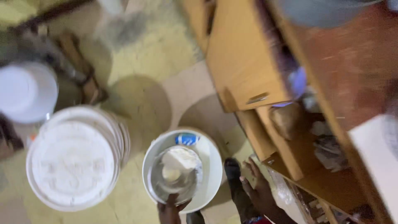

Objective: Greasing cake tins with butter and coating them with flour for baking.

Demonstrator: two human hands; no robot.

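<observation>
Left grip apparently pinches steel bowl.

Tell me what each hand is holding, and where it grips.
Left hand grips the metal bowl by its near rim, over the white bucket. Right hand holds nothing.

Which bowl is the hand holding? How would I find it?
Look on the tiled floor for the open white bucket beside the wooden cupboard. Over it, the left hand grips a shiny metal bowl with white stuff inside. The lidded bucket nearby is shut.
</observation>
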